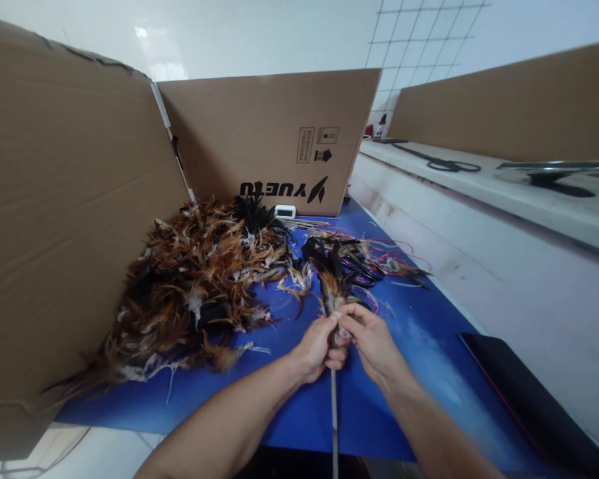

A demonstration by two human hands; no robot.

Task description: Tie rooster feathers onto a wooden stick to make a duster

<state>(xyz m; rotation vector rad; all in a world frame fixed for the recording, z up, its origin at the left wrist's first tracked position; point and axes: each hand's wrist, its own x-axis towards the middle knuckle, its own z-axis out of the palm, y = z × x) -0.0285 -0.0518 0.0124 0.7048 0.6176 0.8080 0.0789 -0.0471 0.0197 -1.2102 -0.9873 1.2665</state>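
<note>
Near the front middle of the blue table, my left hand is wrapped round a thin stick whose lower end runs down past the table's front edge. Black and brown feathers fan out from the stick's top, pointing away from me. My right hand touches the left one, its thumb and fingers pinched at the base of these feathers. What exactly the right fingertips grip is too small to make out. To the left lies a big heap of brown and black feather bunches.
Cardboard panels stand at the left and back. Behind the hands lie black-handled scissors, red string, thin sticks and a small white device. A black pad is at the right; scissors rest on a ledge.
</note>
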